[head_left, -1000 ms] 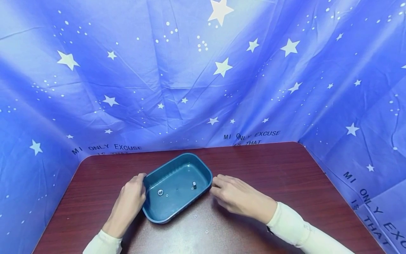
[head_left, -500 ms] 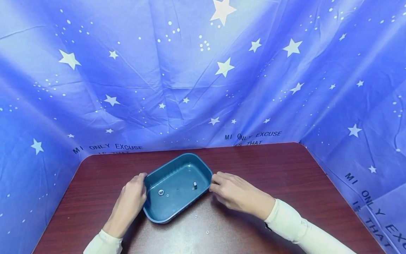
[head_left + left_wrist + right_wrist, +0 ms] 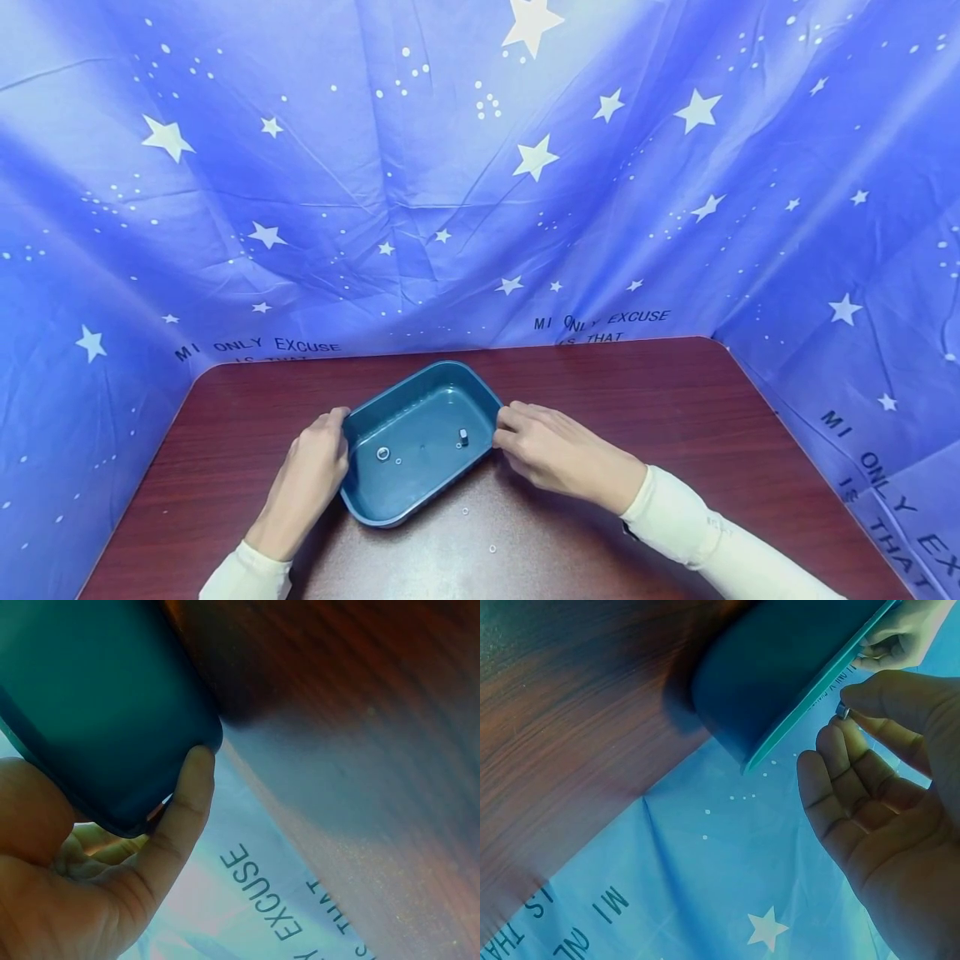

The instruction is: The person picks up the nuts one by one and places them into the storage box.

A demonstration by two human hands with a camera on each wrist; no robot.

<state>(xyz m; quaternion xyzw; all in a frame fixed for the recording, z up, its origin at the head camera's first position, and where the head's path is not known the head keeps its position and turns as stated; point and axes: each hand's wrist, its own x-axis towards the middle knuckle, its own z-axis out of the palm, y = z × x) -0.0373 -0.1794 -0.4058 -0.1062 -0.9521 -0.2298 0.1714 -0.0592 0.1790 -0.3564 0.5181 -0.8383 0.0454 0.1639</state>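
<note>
Blue-green tray (image 3: 423, 479), on table (image 3: 637, 400), metal pieces (image 3: 463, 437) inside; left hand (image 3: 303, 471), curled round the tray's left end; right hand (image 3: 566, 457), thumb and finger pinching a silvery bit (image 3: 843, 711), other fingers loosely bent; right hand sits slightly nearer the tray than a second ago, bringing the silvery bit, seemingly outside, closer.

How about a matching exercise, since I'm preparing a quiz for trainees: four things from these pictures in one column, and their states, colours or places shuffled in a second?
Column 1
1. Left hand
2. Right hand
3. Rectangular tray
4. Star-printed cloth

Column 2
A. blue, hanging behind the table
B. pinching a small metal piece
C. teal, with a ring-shaped metal piece inside
D. gripping the tray's end

Right pairs: 1-D, 2-B, 3-C, 4-A
</note>
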